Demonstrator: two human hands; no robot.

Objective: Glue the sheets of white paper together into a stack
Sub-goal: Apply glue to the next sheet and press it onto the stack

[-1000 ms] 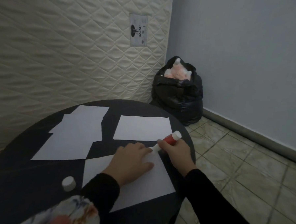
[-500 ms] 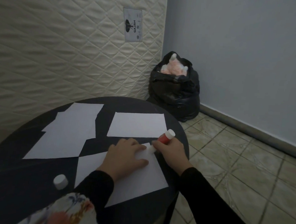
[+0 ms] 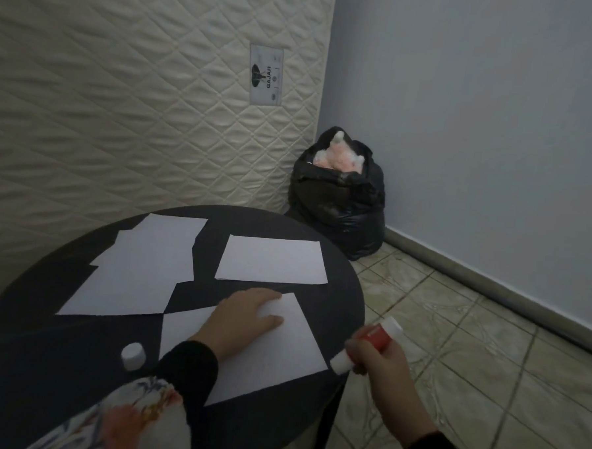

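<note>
Looks like a home, prob. a spare or storage rm. Quilted cream mattress (image 3: 129, 105) stood upright against one wall, sewn label (image 3: 265, 74) w/ "GAJAH" on it. Full black rubbish bag (image 3: 337, 199) in the corner, sth pink-white poking out the top. Plain pale blue painted wall (image 3: 482, 114), skirting along the base, worn beige floor tiles (image 3: 453, 335). Small round dark surface (image 3: 41, 348) pushed close to mattress.

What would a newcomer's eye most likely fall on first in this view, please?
Probably the white sheets against the dark round table: the left hand presses flat on the near sheet, while the right hand holds a red glue stick at the sheet's right corner. Behind, a full black rubbish bag sits in the corner beside a quilted mattress.
</note>
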